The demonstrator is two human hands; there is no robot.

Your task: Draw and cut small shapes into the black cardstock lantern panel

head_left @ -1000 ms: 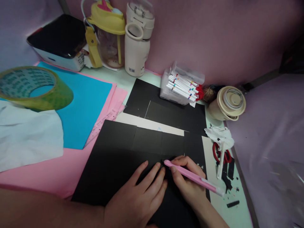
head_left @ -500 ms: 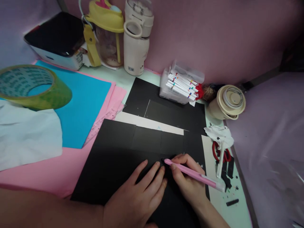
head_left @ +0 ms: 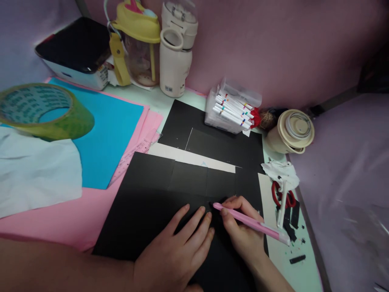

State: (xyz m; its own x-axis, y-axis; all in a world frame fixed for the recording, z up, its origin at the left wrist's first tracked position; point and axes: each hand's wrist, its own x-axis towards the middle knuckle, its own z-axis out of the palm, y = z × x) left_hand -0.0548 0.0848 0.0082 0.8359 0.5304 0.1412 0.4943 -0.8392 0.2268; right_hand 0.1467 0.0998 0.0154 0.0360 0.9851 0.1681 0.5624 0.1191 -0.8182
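Note:
A large black paper sheet (head_left: 146, 190) lies in front of me, with thin straight lines crossing its upper part. My left hand (head_left: 179, 243) rests flat on it, fingers spread and pressing it down. Pinched in my right hand (head_left: 243, 227) is a pink pen-like tool (head_left: 246, 220) with a clear rear end. It slants, its dark front end down at the sheet just beyond my left fingertips. The exact tip is hard to make out against the black.
Behind lies another black sheet (head_left: 212, 144), beside a box of white markers (head_left: 232, 109). On the right are red-handled scissors (head_left: 275, 194), black scraps (head_left: 294, 215) and a lidded cup (head_left: 288, 134). At left are a tape roll (head_left: 73, 117), blue paper (head_left: 112, 134) and a clear ruler (head_left: 133, 154).
My right hand and the pink tool have shifted very slightly to the right. My left hand stays almost still on the sheet.

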